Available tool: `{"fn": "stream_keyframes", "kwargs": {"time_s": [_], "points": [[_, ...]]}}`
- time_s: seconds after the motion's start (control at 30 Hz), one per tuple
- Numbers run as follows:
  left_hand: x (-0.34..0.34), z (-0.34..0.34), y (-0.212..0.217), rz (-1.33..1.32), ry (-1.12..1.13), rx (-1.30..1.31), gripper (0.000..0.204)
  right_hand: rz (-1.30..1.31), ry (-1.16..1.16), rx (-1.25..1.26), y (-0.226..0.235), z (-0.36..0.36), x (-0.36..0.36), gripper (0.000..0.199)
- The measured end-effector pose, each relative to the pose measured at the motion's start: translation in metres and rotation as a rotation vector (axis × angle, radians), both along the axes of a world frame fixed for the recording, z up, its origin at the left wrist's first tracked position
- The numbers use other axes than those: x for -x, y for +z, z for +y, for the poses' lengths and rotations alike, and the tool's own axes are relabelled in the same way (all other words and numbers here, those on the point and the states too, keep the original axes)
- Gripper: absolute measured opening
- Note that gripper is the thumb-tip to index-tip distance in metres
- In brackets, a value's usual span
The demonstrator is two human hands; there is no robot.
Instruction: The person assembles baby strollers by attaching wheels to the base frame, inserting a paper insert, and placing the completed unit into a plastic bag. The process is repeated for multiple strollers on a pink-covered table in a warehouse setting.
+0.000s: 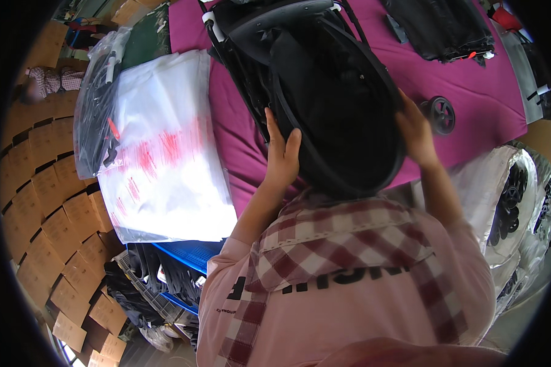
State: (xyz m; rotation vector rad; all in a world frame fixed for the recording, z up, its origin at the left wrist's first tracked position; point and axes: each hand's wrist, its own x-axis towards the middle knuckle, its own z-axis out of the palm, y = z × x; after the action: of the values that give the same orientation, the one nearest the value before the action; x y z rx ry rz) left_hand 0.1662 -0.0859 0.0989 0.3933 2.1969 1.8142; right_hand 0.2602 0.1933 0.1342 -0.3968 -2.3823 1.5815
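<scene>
A magenta-covered worktable (239,140) fills the middle of the scene, with rows of flat brown cardboard boxes (49,202) stacked along the far left. Just right of the boxes lies a clear plastic bag of dark parts (95,116), and beside it a pile of white plastic bags with red print (165,159) rests on the table's left edge. Below that pile a blue crate (187,252) shows near the floor.

At the centre, a folded black stroller frame with a dark fabric seat (324,92) lies on the table. The left hand (281,156) rests flat against the near left rim of the seat, fingers straight and close together, thumb apart. The right hand (415,131) grips the right rim, fingers curled around the edge. The seat sits between both hands, just beyond the person's chest.

Further right, a small black wheel (441,114) lies on the cloth, and bagged black wheels (511,202) are heaped at the right edge.
</scene>
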Motion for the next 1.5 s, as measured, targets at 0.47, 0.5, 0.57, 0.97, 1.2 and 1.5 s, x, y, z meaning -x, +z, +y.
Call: {"fn": "stream_keyframes", "kwargs": {"time_s": [0.47, 0.5, 0.57, 0.97, 1.2, 1.5], "points": [[0.075, 0.018, -0.013, -0.037, 0.065, 0.469, 0.065, -0.216, -0.068, -0.016, -0.073, 0.036, 0.085, 0.034], [0.075, 0.018, -0.011, -0.091, 0.056, 0.475, 0.065, -0.197, -0.079, -0.069, -0.078, 0.037, 0.087, 0.034], [0.078, 0.015, -0.023, 0.011, 0.050, 0.490, 0.065, -0.152, -0.085, -0.182, -0.089, 0.040, 0.097, 0.034], [0.118, 0.015, -0.030, 0.064, 0.157, 0.345, 0.056, -0.193, -0.183, -0.204, -0.097, 0.058, 0.153, 0.037], [0.157, 0.045, -0.065, 0.165, 0.398, 0.429, 0.043, 0.003, -0.404, 0.135, -0.135, 0.083, 0.221, 0.038], [0.139, 0.010, -0.077, 0.221, 0.379, 0.271, 0.050, 0.082, -0.122, 0.184, -0.164, 0.012, 0.042, 0.047]]}}
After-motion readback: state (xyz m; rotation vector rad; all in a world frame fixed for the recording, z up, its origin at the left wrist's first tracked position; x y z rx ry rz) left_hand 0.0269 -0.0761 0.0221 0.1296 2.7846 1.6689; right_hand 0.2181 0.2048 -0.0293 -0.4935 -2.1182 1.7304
